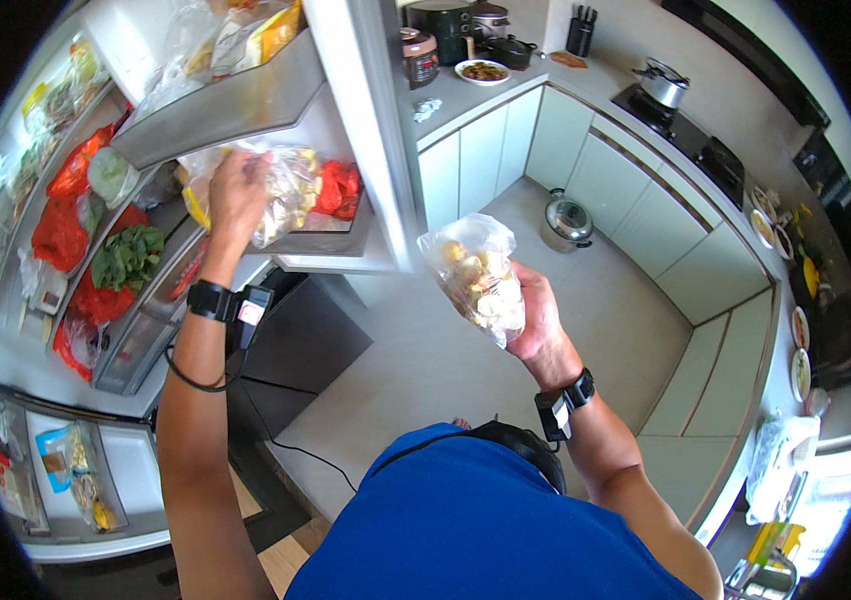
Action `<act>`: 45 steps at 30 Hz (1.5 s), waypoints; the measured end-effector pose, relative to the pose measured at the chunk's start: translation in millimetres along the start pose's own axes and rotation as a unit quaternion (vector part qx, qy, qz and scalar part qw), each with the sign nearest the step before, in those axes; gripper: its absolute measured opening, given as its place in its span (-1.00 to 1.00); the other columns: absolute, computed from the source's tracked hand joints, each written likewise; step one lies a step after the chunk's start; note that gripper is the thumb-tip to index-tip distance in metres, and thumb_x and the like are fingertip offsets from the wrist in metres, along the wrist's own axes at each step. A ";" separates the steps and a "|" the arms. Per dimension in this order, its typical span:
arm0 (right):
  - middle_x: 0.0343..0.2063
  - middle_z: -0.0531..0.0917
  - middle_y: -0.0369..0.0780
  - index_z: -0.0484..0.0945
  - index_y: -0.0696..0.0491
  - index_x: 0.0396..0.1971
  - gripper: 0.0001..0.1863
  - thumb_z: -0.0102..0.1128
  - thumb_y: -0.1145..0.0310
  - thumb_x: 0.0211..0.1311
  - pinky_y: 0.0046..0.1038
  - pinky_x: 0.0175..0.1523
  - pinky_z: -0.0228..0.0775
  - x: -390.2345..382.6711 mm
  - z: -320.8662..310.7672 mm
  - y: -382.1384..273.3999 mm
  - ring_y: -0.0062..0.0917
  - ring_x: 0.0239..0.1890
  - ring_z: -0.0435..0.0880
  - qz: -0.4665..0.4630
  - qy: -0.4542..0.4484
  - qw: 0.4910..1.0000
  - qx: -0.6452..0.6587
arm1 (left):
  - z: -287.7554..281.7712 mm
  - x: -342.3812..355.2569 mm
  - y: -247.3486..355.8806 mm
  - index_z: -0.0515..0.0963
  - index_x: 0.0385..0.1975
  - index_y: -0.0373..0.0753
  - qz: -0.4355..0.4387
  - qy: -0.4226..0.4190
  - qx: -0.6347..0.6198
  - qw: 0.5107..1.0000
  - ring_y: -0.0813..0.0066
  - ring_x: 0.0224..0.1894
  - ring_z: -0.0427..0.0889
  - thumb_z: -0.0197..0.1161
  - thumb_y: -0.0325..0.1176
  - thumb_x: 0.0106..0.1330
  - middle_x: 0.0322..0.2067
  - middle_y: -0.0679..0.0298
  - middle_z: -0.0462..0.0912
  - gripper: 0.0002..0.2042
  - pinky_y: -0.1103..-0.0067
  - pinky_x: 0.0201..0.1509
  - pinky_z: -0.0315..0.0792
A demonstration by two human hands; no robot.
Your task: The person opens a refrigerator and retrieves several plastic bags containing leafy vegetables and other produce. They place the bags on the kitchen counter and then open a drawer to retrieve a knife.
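Observation:
My right hand point(538, 318) holds a clear plastic bag point(481, 280) of pale yellow-white pieces up over the floor, clear of the fridge. I cannot tell exactly what food the pieces are. At the open fridge, my left hand point(238, 190) reaches over the lower pulled-out drawer point(331, 243), fingers closed on another clear bag point(289, 192) with similar pale pieces. A red plastic bag point(338, 190) lies in that drawer, just right of it. Part of a yellow package point(196, 195) shows left of my left hand.
Above my left hand juts a grey fridge drawer point(231, 105) full of bagged food. The open door's shelves hold red bags point(61, 235) and leafy greens point(128, 257). A lidded pot point(567, 220) stands on the floor near the cabinets. A black cable point(296, 447) hangs by my left arm.

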State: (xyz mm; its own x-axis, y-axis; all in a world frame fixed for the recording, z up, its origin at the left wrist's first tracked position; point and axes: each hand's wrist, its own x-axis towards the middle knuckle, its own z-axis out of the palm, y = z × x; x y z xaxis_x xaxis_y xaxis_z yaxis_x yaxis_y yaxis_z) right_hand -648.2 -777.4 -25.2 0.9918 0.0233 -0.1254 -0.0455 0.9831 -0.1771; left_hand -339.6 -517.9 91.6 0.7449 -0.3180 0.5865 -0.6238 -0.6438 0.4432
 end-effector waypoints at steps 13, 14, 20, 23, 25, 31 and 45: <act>0.06 0.68 -0.01 0.47 0.24 0.21 -0.53 0.08 0.26 0.44 -0.19 0.11 0.68 -21.3 25.8 26.7 -0.25 0.00 0.76 -0.055 0.085 0.988 -0.120 | -41.1 -63.5 -6.4 0.61 0.03 -0.39 -0.169 -0.028 -0.596 0.785 0.45 -0.03 0.70 0.28 -0.28 0.52 -0.01 0.18 0.71 -0.71 0.53 0.09 0.57; 0.04 0.69 -0.01 0.47 0.25 0.20 -0.55 0.07 0.30 0.44 -0.22 0.09 0.68 -21.7 31.5 31.1 -0.27 -0.02 0.77 -0.078 0.067 0.979 -0.177 | -45.6 -69.8 -6.4 0.57 0.09 -0.41 -0.190 -0.040 -0.609 0.769 0.40 0.01 0.71 0.24 -0.27 0.54 0.02 0.13 0.71 -0.68 0.48 0.13 0.58; -0.19 0.77 -0.11 0.62 0.27 -0.02 -0.73 0.08 0.52 0.36 -0.39 -0.02 0.68 -21.2 57.8 59.7 -0.46 -0.20 0.79 -0.152 0.075 0.915 -0.365 | -56.7 -97.9 -23.6 0.50 0.20 -0.44 -0.265 -0.125 -0.722 0.627 0.30 0.08 0.71 0.13 -0.23 0.59 0.11 0.05 0.67 -0.61 0.38 0.18 0.61; -0.20 0.76 -0.17 0.66 0.24 -0.08 -0.79 0.14 0.53 0.39 -0.47 -0.03 0.61 -19.5 62.9 75.0 -0.56 -0.20 0.74 -0.173 0.038 0.890 -0.420 | -62.1 -114.3 -39.0 0.49 0.22 -0.43 -0.307 -0.173 -0.769 0.533 0.25 0.10 0.71 0.13 -0.24 0.57 0.11 0.05 0.68 -0.59 0.36 0.23 0.60; -0.19 0.76 -0.21 0.66 0.22 -0.04 -0.80 0.15 0.51 0.44 -0.50 0.00 0.58 -17.1 65.4 83.0 -0.62 -0.17 0.71 -0.184 0.010 0.865 -0.467 | -67.8 -127.2 -47.7 0.45 0.27 -0.41 -0.305 -0.174 -0.768 0.535 0.25 0.16 0.69 0.09 -0.23 0.58 0.15 0.07 0.65 -0.57 0.35 0.27 0.59; -0.15 0.76 -0.26 0.64 0.20 0.07 -0.74 0.15 0.48 0.47 -0.51 0.04 0.56 -10.7 75.8 104.6 -0.66 -0.11 0.68 -0.212 0.002 0.786 -0.581 | -87.6 -166.1 -60.5 0.28 0.42 -0.34 -0.192 -0.136 -0.739 0.631 0.27 0.26 0.61 0.00 -0.21 0.62 0.32 0.11 0.50 -0.51 0.37 0.29 0.57; -0.15 0.74 -0.26 0.63 0.19 0.06 -0.74 0.18 0.47 0.45 -0.50 0.01 0.55 27.8 84.0 171.3 -0.64 -0.12 0.67 -0.173 0.012 0.774 -0.609 | -136.6 -185.7 -119.4 0.58 0.04 -0.32 -0.251 -0.063 -0.691 0.675 0.50 0.03 0.70 0.17 -0.36 0.55 -0.03 0.24 0.70 -0.79 0.49 0.17 0.56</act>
State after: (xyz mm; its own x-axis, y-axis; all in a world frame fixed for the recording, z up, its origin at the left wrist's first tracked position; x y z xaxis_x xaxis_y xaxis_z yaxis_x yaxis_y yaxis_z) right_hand -618.4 -593.2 23.1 0.9678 -0.2218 0.1193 0.1290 0.0297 -0.9912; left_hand -435.8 -287.0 22.3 0.9039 -0.4148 0.1043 0.1547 0.5444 0.8245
